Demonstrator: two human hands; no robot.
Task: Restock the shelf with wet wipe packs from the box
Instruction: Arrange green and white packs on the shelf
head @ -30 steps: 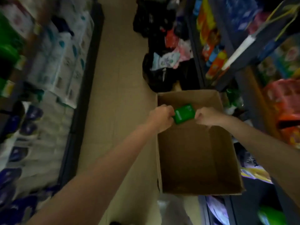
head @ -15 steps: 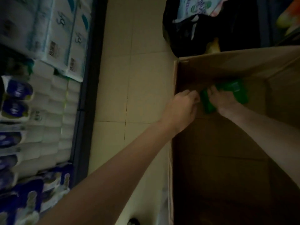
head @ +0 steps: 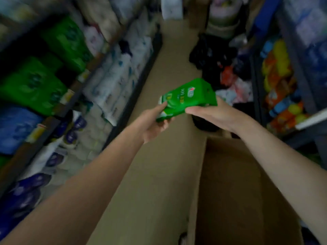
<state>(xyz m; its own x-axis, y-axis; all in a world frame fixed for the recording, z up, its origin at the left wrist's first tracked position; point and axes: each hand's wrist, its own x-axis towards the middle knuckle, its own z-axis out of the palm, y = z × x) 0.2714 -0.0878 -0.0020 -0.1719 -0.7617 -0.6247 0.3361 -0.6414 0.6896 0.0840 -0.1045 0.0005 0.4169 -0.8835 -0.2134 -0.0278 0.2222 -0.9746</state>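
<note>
Beige floor (head: 169,71) runs down aisle centre. Black bags (head: 210,53) piled far right w/ orange-red packet (head: 227,75) on top. White tissue packs (head: 113,80) left; orange & yellow bottles (head: 277,68) right. All blurred.

It was a shop aisle: shelves (head: 58,110) on both sides were packed with tissue packs (head: 113,82), green packs (head: 31,85) and bottled goods (head: 277,82) along a tiled floor (head: 169,71).

Single head-worn wide-angle view, looking forward and down the aisle floor (head: 164,71) from close above the box (head: 230,183); shelves (head: 74,85) left of the box.
</note>
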